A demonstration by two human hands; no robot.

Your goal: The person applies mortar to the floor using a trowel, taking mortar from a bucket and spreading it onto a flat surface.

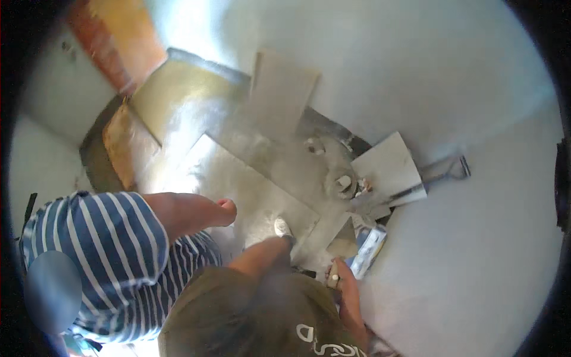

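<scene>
My right hand (336, 275) is low and right of centre, beside my brown clothing (256, 309). Its fingers are closed around a small tan piece with a pale round end, whose kind I cannot make out. Just past that hand lies a white and blue bag (370, 249). My left hand does not show. A bare leg (262, 257) stretches forward from the brown clothing to a white shoe (282, 226) on the floor, near a large pale flat board (238, 178).
A person in a striped shirt (113, 238) is close on my left, one hand (226, 212) curled. Dust blurs the floor ahead. A pale panel (282, 89) leans at the wall. A square board (389, 166) and a dark D-shaped handle (458, 169) stand on the right.
</scene>
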